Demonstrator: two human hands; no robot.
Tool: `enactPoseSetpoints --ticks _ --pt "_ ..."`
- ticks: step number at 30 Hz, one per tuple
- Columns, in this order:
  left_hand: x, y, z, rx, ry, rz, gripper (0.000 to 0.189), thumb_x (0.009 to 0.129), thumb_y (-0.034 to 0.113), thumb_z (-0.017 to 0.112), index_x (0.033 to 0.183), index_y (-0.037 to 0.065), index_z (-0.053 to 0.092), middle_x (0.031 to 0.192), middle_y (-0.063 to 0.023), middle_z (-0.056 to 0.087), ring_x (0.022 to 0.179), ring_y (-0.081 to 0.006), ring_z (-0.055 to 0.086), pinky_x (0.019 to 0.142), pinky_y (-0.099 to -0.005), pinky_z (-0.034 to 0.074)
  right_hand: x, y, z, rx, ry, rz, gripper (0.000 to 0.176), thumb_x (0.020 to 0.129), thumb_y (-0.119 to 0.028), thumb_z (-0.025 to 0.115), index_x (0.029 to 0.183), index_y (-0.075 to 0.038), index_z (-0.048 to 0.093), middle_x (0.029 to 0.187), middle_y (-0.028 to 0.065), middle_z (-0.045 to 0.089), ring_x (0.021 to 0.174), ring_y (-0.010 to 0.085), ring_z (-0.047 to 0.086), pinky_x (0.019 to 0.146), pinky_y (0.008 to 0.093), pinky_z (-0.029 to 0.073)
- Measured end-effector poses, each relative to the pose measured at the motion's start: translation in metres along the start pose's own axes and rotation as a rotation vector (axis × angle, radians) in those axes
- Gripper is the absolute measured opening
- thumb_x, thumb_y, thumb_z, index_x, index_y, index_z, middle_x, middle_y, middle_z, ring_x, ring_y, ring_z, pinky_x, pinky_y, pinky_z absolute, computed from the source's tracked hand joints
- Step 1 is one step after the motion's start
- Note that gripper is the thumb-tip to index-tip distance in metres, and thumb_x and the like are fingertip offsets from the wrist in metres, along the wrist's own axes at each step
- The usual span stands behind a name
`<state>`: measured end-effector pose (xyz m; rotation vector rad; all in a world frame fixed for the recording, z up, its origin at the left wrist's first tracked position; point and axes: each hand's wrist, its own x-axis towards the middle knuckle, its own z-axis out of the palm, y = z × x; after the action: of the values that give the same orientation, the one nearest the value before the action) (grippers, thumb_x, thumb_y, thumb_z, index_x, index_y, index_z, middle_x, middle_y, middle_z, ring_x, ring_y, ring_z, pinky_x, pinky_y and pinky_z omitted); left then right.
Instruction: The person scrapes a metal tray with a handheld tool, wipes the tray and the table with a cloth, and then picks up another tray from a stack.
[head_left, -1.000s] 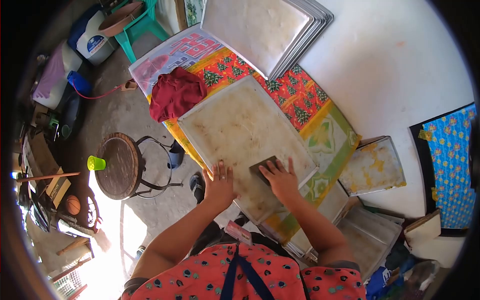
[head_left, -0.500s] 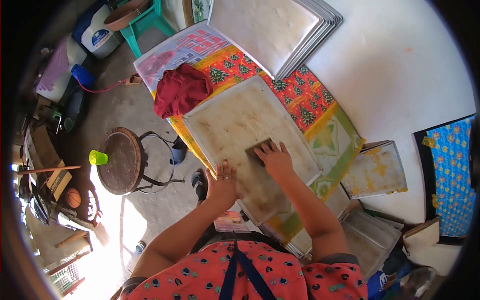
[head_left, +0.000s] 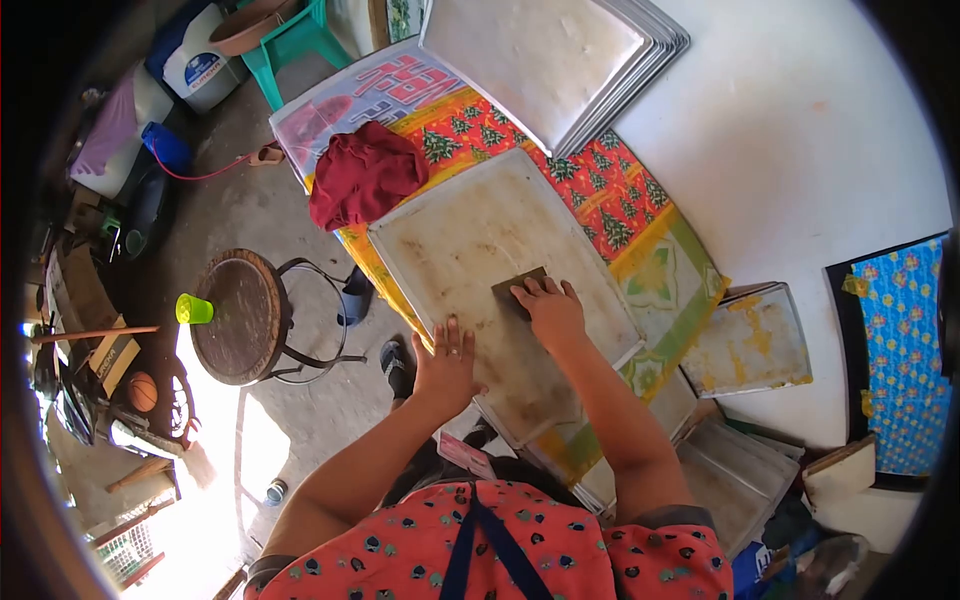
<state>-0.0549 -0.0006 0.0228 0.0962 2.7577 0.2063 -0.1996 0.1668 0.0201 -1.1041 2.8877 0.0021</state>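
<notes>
Metal baking tray, one, scuffed and brown-stained, lying flat on the patterned plastic table covering, its near end close to the wearer's body; this placing presumably puts most of the surface within easy reach. Cannot tell whether the inside or the underside faces up. Left hand: fingers extended and slightly spread, laid over the tray's left edge, a ring on one of them, nothing clasped. Judged to be a steadying hold, bracing the sheet against sliding under pressure from the other side. Right hand: fingers bent and closed on the near end of a dark rectangular pad, which rests on the tray right of its middle; far end of pad uncovered. Grip reads as pressing down as much as holding; thumb position not clear. Maroon cloth bunched just beside the tray's far left edge, contact not certain, probably set there to be near without covering the metal. Stack of metal trays at the far side of the table, edges roughly aligned, likely nested to save room and leave the near side for the single tray.
</notes>
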Motion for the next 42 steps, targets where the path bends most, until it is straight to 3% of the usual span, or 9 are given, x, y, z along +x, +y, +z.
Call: enactPoseSetpoints --ticks 4,8,12,17,21,24,30,33,42 --pt "0.002 -0.004 -0.006 -0.003 -0.024 -0.009 0.094 0.077 0.059 0.061 0.145 0.003 0.028 0.151 -0.0246 0.022 0.14 -0.0394 0.023 0.103 -0.0701 0.016 -0.025 -0.012 -0.005 -0.015 -0.163 -0.021 0.039 0.087 -0.017 0.049 0.125 -0.023 0.059 0.132 0.004 0.055 0.121 0.0268 0.052 0.102 0.0488 0.038" --pt "-0.001 0.001 -0.002 0.007 -0.008 -0.008 0.095 0.077 0.059 0.061 0.145 0.003 0.028 0.151 -0.0242 0.021 0.14 -0.0392 0.023 0.103 -0.0702 0.015 0.0 0.002 0.003 -0.012 -0.038 0.07 0.039 0.089 -0.018 0.046 0.125 -0.025 0.058 0.13 0.0035 0.057 0.118 0.0269 0.054 0.101 0.0485 0.038" --pt "0.002 -0.006 -0.009 0.012 -0.01 -0.024 0.094 0.077 0.059 0.062 0.146 0.004 0.027 0.152 -0.0236 0.021 0.14 -0.0389 0.023 0.104 -0.0696 0.015 -0.021 -0.017 -0.009 -0.034 -0.165 0.028 0.039 0.088 -0.015 0.046 0.125 -0.021 0.058 0.128 0.0055 0.058 0.117 0.0265 0.055 0.098 0.0478 0.041" --pt "-0.001 0.0 -0.006 0.003 0.003 -0.028 0.094 0.077 0.058 0.062 0.146 0.004 0.027 0.152 -0.0233 0.021 0.14 -0.0387 0.022 0.105 -0.0688 0.014 0.008 -0.001 0.007 -0.065 0.016 0.102 0.039 0.089 -0.018 0.047 0.126 -0.019 0.058 0.126 0.0073 0.058 0.111 0.0287 0.057 0.096 0.0474 0.042" --pt "0.0 -0.002 -0.009 0.023 0.001 -0.039 0.094 0.078 0.058 0.062 0.146 0.003 0.027 0.152 -0.0235 0.021 0.14 -0.039 0.022 0.105 -0.0687 0.014 -0.036 -0.04 -0.002 -0.052 -0.032 0.019 0.043 0.087 -0.014 0.046 0.128 -0.022 0.056 0.127 0.0054 0.058 0.116 0.023 0.054 0.101 0.0464 0.039" --pt "0.0 -0.001 0.001 0.001 0.003 -0.029 0.096 0.076 0.058 0.064 0.146 0.004 0.026 0.153 -0.0234 0.017 0.141 -0.0393 0.02 0.105 -0.0692 0.013 -0.049 -0.022 -0.02 0.018 -0.137 -0.002 0.04 0.088 -0.013 0.046 0.125 -0.022 0.059 0.123 0.0048 0.061 0.107 0.0259 0.06 0.096 0.047 0.043" --pt "-0.012 0.012 0.01 0.016 0.014 -0.049 0.1 0.074 0.06 0.064 0.146 0.003 0.025 0.152 -0.0252 0.017 0.141 -0.0409 0.019 0.105 -0.0691 0.012 -0.097 0.059 -0.058 0.889 0.043 0.616 0.027 0.083 -0.014 0.063 0.108 -0.005 0.064 0.099 0.0135 0.067 0.078 0.0264 0.066 0.063 0.0437 0.055" --pt "-0.027 0.03 0.022 0.026 0.015 -0.046 0.1 0.074 0.06 0.065 0.146 0.003 0.025 0.152 -0.0262 0.018 0.14 -0.0413 0.02 0.105 -0.069 0.013 -0.136 0.076 -0.045 1.65 0.226 0.805 0.031 0.079 -0.016 0.072 0.105 -0.003 0.062 0.093 0.0118 0.066 0.075 0.0221 0.065 0.058 0.0391 0.056" --pt "-0.019 0.037 -0.024 0.069 -0.056 -0.012 0.101 0.069 0.055 0.073 0.147 0.009 0.027 0.153 -0.0199 0.021 0.14 -0.042 0.02 0.106 -0.069 0.011 -0.199 0.134 -0.014 1.805 0.152 0.985 0.028 0.08 -0.015 0.072 0.103 -0.007 0.057 0.092 0.0071 0.065 0.073 0.0215 0.064 0.058 0.0377 0.057"
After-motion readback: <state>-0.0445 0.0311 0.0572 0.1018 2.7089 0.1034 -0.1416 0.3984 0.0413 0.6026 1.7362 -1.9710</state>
